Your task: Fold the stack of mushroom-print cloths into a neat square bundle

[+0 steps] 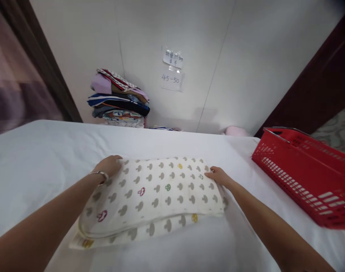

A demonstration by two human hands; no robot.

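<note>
A white cloth printed with grey mushrooms (161, 192) lies folded in layers before me, with a few mushrooms in red, green and yellow. Its lower layer sticks out along the near edge, and a small yellow-brown patch shows at the near left corner. My left hand (109, 167), a bracelet on its wrist, is closed on the far left corner; its fingertips are partly hidden. At the far right edge, my right hand (219, 176) pinches the cloth, thumb and fingers close together.
A white sheet (47, 162) covers the surface underneath. On the right stands a red plastic basket (299, 177) with a metal handle. Stacked folded clothes (119, 100) rise beyond the far edge, beside a pink object (236, 130). Paper notes (172, 79) hang on the wall.
</note>
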